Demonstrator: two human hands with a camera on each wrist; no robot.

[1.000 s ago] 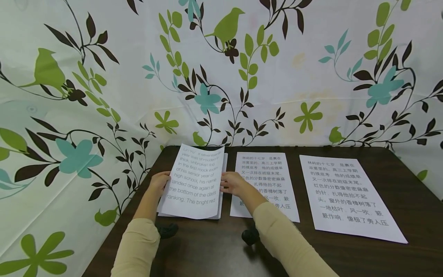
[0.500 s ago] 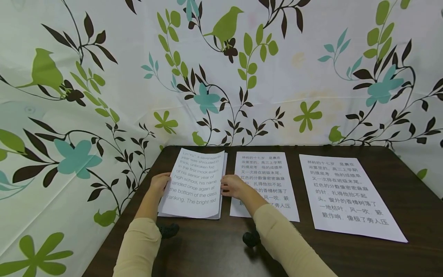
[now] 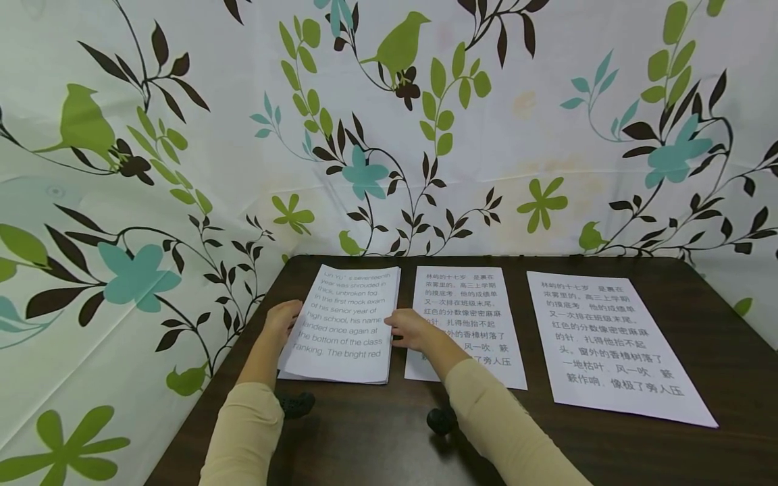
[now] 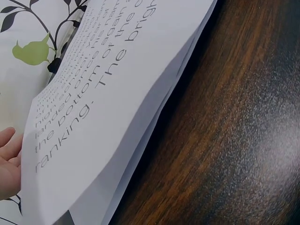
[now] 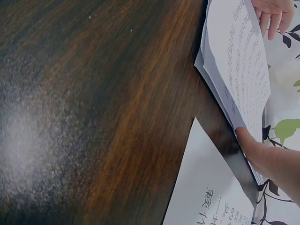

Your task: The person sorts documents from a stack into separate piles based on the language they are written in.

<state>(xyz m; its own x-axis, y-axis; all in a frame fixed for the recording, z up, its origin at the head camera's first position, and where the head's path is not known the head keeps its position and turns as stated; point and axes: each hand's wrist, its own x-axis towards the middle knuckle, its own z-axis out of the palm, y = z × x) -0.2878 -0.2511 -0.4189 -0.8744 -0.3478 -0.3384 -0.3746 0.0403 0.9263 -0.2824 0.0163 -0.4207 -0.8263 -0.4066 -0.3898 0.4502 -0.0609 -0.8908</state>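
Note:
In the head view, a white sheet printed with large English text (image 3: 340, 317) lies on a thin stack of sheets on the dark table's left part. My left hand (image 3: 283, 320) is at its left edge; in the right wrist view this left hand's fingers (image 5: 276, 18) look straight. At the right edge my right hand (image 3: 413, 329) pinches the sheet, thumb (image 5: 248, 143) on its border and the other fingers mostly hidden. The sheet's near end bows a little above the sheets beneath (image 4: 117, 192), as the left wrist view shows.
A sheet with Chinese text (image 3: 462, 297) lies right of the stack, partly under my right forearm. Another Chinese-text sheet (image 3: 602, 337) lies farther right, turned at an angle. A patterned cloth (image 3: 474, 135) hangs behind the brown wooden table (image 3: 358, 432).
The top sheet has come down flatter onto the stack, its far edge lowering and shifting slightly right to match the sheets below. Both hands have stayed at its side edges.

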